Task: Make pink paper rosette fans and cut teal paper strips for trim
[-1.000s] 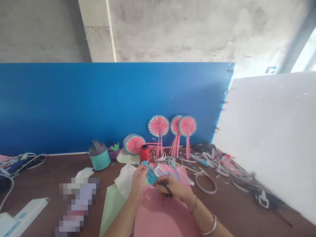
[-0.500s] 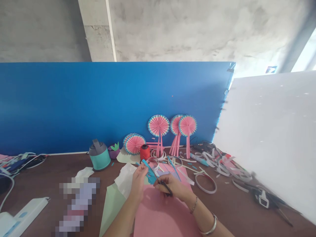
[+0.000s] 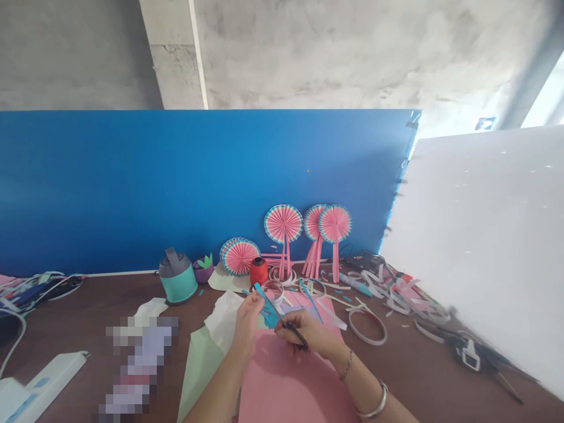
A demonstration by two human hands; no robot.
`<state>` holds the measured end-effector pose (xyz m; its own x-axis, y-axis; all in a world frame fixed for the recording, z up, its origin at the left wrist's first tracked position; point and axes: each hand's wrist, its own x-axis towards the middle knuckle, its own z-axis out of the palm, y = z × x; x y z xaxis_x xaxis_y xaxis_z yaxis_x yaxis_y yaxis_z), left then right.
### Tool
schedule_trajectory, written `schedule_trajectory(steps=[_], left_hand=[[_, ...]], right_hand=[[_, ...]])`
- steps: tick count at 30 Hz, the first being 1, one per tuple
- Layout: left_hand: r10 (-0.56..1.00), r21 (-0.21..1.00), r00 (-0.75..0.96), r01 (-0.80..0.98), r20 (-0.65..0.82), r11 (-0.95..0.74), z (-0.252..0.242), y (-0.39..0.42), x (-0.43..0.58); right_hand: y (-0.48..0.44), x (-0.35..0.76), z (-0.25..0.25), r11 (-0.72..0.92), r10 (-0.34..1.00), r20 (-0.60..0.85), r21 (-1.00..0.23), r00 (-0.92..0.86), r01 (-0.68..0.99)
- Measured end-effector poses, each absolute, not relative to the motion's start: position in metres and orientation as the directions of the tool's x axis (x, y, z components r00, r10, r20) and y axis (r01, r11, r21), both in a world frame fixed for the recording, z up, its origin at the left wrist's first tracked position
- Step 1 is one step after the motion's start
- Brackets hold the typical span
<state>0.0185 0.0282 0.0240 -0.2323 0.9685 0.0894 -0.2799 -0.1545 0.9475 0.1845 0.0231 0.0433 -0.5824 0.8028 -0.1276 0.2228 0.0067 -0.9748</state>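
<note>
Blue paper strip (image 3: pixel 267 310) sits pinched in the left hand (image 3: pixel 247 320) over the pink sheet (image 3: pixel 286 382) while the right hand (image 3: pixel 308 332) keeps its grip closed round the scissors (image 3: pixel 294 336), barely anything moved in the last second, so snipping looks ongoing.

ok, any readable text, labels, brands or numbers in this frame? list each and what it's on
No text can be read anywhere in this view.
Small blue sign high on the far wall: a white mark, too small to make out.
Pixelated patch on the table: blurred out, unreadable.
White device at the table's near left: no legible marking.
Teal container, red spool, paper fans: no print visible.
</note>
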Motion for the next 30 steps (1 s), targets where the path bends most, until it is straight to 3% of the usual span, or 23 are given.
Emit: schedule_trajectory(steps=[19, 30], left_hand=[[0.962, 0.952, -0.269, -0.280, 0.045, -0.122, 0.033, 0.024, 0.018], [0.953, 0.964, -0.282, -0.206, 0.108, -0.170, 0.032, 0.025, 0.013]], right_hand=[[0.024, 0.185, 0.046, 0.026, 0.805, -0.122, -0.971, -0.581, 0.239], [0.024, 0.185, 0.042, -0.002, 0.795, -0.150, -0.970, -0.588, 0.244]])
